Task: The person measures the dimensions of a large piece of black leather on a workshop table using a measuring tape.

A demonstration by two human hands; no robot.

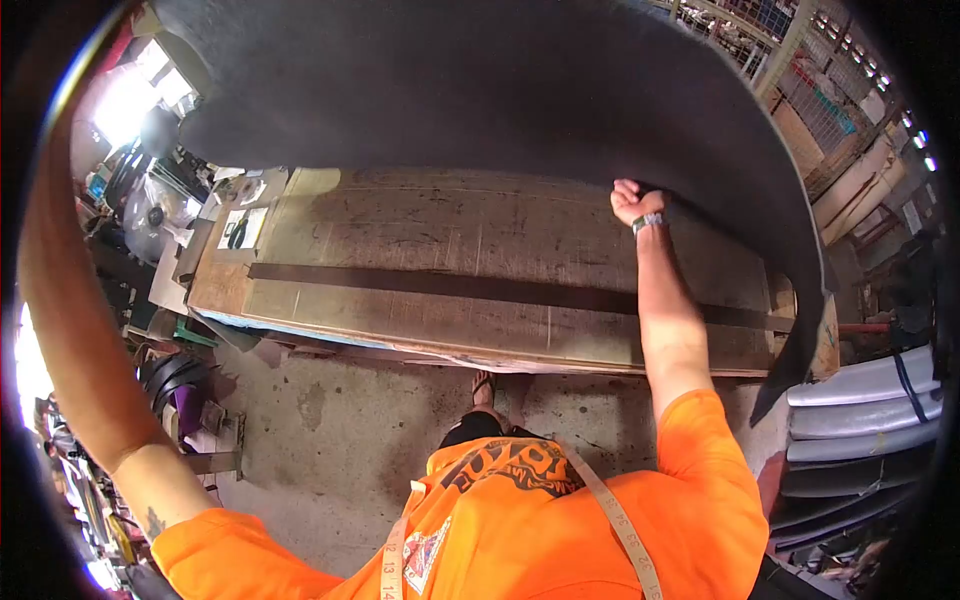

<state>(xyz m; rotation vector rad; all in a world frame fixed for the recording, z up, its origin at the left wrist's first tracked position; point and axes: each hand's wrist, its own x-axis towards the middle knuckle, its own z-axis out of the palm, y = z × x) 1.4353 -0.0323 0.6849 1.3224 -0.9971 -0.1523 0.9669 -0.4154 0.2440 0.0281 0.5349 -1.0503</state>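
Note:
A large black sheet (480, 85), which looks like a leather hide, is raised over the far side of the worktable (400, 225). Its right end hangs in a narrow tail past the table's near edge. My right hand (632, 203), with a watch on the wrist, is closed at the lower edge of the sheet and appears to grip it. My left arm reaches up along the left side of the view; its hand is beyond the frame. A long dark flat strip (480, 287) lies lengthwise across the table, passing under my right forearm.
A fan (155, 215) stands left of the table. Papers with a dark tool (238, 230) lie on the table's left end. Rolled grey and black material (860, 410) is stacked at right. Wire mesh shelving (825, 60) stands behind. A measuring tape (620, 520) hangs round my neck.

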